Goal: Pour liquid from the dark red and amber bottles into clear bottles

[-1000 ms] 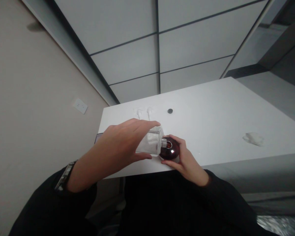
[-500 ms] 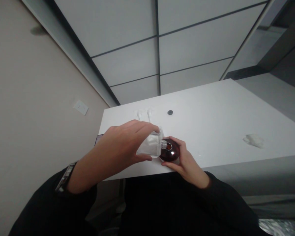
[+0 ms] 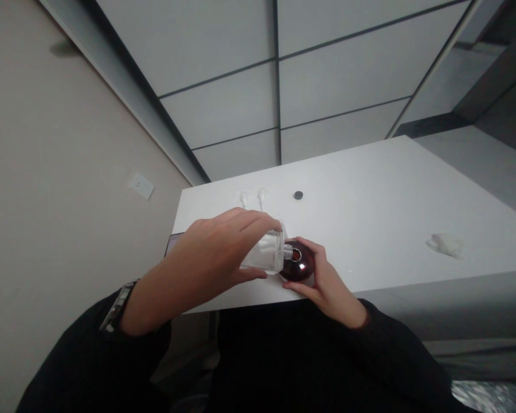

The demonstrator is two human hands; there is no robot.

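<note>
My left hand [image 3: 206,261] is wrapped round a clear square bottle [image 3: 267,253], tipped on its side with its threaded neck pointing right. The neck meets the mouth of a dark red round bottle [image 3: 298,265]. My right hand [image 3: 327,281] cups that dark bottle from the right and below, fingers closed on it. Both bottles are held just above the near edge of the white table [image 3: 370,206]. A watch shows on my left wrist [image 3: 114,307].
Two white pump heads [image 3: 251,197] lie at the table's far left, with a small black cap [image 3: 298,195] beside them. A crumpled white tissue [image 3: 445,244] rests toward the right. A dark flat object [image 3: 172,241] peeks out at the table's left edge. A wall socket [image 3: 140,186] is on the left.
Almost nothing has moved; the clear bottle stays tipped against the dark bottle's mouth, with only a slight shift of the view.
</note>
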